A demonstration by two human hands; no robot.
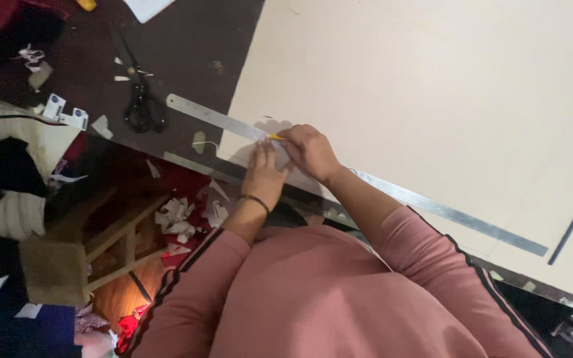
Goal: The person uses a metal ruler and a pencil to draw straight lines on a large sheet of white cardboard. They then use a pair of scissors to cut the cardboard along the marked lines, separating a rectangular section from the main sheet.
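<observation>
You are pressing your left hand [264,164] flat on the ruler [392,190], fingers lying together and extended against the metal, not clamped on anything. A dark band is sitting on that wrist. Your right hand [308,150] is touching the left at its 2 o'clock, fingers closed on a yellow pencil [274,137] whose tip is pointing toward 9 o'clock and meeting the ruler's edge.

The ruler is lying diagonally across the cream sheet [432,86], running from about 10 o'clock to 4 o'clock of your hands. Its upper end is overhanging the sheet onto the dark counter [193,46]; its lower end is resting on the sheet, near the dark stick [564,238] at 4 o'clock. Both hands are working just inside the sheet's left edge.

Black scissors [142,106] are lying on the counter at 10 o'clock of your hands, just beside the ruler's upper end but apart from it. Paper scraps [180,219] are scattered below the counter's edge at 8 o'clock, above a wooden stool [117,242]. Your pink sleeves [426,245] are filling the lower frame.

Whether the pencil is marking the sheet cannot be determined.
</observation>
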